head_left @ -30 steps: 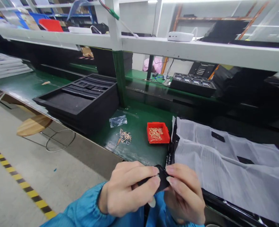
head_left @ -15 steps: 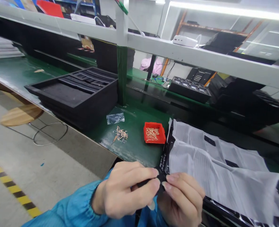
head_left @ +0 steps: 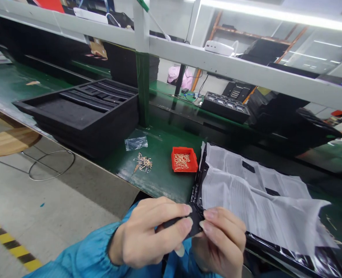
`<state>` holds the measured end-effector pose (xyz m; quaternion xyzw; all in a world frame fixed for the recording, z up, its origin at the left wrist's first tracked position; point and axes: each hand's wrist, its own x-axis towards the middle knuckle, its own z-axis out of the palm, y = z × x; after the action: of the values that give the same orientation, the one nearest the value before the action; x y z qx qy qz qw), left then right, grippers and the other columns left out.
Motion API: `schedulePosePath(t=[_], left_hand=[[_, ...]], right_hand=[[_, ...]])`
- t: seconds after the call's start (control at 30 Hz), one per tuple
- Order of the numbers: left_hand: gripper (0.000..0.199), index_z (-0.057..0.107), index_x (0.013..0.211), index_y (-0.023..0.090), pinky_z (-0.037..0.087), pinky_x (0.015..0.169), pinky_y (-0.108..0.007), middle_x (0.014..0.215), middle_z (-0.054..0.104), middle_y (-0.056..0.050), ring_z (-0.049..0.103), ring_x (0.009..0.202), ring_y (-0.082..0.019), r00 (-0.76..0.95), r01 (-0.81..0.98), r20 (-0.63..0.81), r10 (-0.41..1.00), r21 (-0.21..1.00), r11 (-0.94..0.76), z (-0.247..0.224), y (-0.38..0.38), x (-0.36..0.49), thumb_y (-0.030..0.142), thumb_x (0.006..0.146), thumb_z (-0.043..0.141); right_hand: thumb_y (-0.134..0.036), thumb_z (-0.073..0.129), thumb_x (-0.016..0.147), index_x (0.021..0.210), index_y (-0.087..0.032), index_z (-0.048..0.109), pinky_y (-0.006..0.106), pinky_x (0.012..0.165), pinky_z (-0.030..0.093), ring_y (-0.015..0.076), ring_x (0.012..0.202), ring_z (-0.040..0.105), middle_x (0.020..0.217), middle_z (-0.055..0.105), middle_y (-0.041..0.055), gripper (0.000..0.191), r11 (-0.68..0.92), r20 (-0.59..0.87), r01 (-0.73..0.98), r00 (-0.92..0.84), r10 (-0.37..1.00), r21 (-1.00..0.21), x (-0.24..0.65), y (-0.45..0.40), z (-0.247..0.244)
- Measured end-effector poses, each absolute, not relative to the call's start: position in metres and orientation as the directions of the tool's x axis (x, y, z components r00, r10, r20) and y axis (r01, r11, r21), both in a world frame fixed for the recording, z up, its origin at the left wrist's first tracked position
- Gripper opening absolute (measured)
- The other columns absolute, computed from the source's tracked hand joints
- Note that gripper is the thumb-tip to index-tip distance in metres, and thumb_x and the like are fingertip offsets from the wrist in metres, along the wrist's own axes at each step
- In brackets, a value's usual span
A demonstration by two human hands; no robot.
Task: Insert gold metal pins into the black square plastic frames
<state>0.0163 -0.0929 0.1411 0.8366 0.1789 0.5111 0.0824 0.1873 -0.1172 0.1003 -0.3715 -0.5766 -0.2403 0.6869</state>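
Observation:
Between my hands is a small flat black part [head_left: 194, 221], partly covered by my fingers. My left hand [head_left: 150, 231] grips its left side between thumb and fingers. The thumb and fingertips of my right hand [head_left: 224, 239] pinch its right edge; whether they also hold something tiny there I cannot make out. Just beyond my hands, on the green bench, a red bin [head_left: 193, 165] contains many small thin beige pieces [head_left: 182, 161]. More such pieces, some dark-tipped, lie in a loose pile [head_left: 144, 163] left of the bin.
On the right stands a black tray [head_left: 198, 185] covered by white foam sheet [head_left: 254, 197]. Stacked black foam trays [head_left: 107, 127] occupy the left side, near a clear plastic bag [head_left: 136, 143]. A green post [head_left: 142, 88] rises behind. A wooden stool [head_left: 11, 142] is beside the bench.
The view has shifted slightly, so the bench items appear further left. Both hands keep hold of the black part, which shows a little more of its flat face.

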Motion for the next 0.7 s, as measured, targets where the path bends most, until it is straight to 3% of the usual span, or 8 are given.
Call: schedulePosePath(t=[0.2,0.33,0.43,0.57,0.7], left_hand=[[0.015,0.068,0.107,0.018,0.062,0.067,-0.025,0.102,0.08,-0.01,0.076,0.077,-0.016,0.41,0.206,0.828,0.382,0.324,-0.924,0.14,-0.091,0.019,0.016,0.102,0.053],[0.017,0.068,0.109,0.017,0.062,0.067,-0.027,0.104,0.079,-0.013,0.075,0.077,-0.017,0.395,0.163,0.817,0.42,0.387,-0.907,0.138,-0.092,0.022,0.014,0.101,0.054],[0.022,0.07,0.11,0.016,0.063,0.068,-0.028,0.104,0.079,-0.014,0.074,0.078,-0.018,0.352,0.114,0.812,0.466,0.457,-0.882,0.134,-0.092,0.026,0.008,0.098,0.053],[0.032,0.072,0.108,0.015,0.063,0.069,-0.023,0.098,0.079,-0.011,0.075,0.077,-0.015,0.343,0.097,0.776,0.53,0.531,-0.842,0.129,-0.09,0.027,-0.003,0.094,0.049],[0.032,0.072,0.116,0.013,0.065,0.072,-0.024,0.113,0.077,-0.015,0.074,0.07,-0.012,0.366,0.088,0.783,0.502,0.509,-0.857,0.126,-0.087,0.024,-0.001,0.096,0.052]], right_hand=[[-0.012,0.074,0.089,0.086,-0.022,0.073,0.034,0.05,0.054,0.0203,0.071,0.066,0.076,0.073,0.0028,0.01,0.564,0.992,0.817,0.121,0.027,-0.115,0.187,-0.116,0.109],[-0.003,0.075,0.084,0.076,-0.02,0.073,0.032,0.053,0.055,0.0195,0.075,0.067,0.085,0.077,0.0046,0.018,0.566,0.999,0.824,0.0,0.043,-0.025,0.195,-0.117,0.109],[0.005,0.072,0.081,0.086,-0.019,0.077,0.032,0.056,0.057,0.0202,0.079,0.069,0.093,0.079,0.0057,0.024,0.601,0.996,0.799,-0.034,0.086,-0.024,0.199,-0.117,0.105],[0.004,0.07,0.085,0.103,-0.015,0.077,0.036,0.057,0.06,0.0236,0.082,0.072,0.089,0.079,0.0068,0.028,0.638,0.991,0.766,-0.012,0.132,-0.076,0.199,-0.114,0.098],[-0.005,0.07,0.091,0.115,-0.02,0.074,0.039,0.062,0.065,0.0233,0.086,0.075,0.092,0.079,0.0048,0.028,0.641,0.97,0.742,0.052,0.238,-0.197,0.198,-0.113,0.096]])
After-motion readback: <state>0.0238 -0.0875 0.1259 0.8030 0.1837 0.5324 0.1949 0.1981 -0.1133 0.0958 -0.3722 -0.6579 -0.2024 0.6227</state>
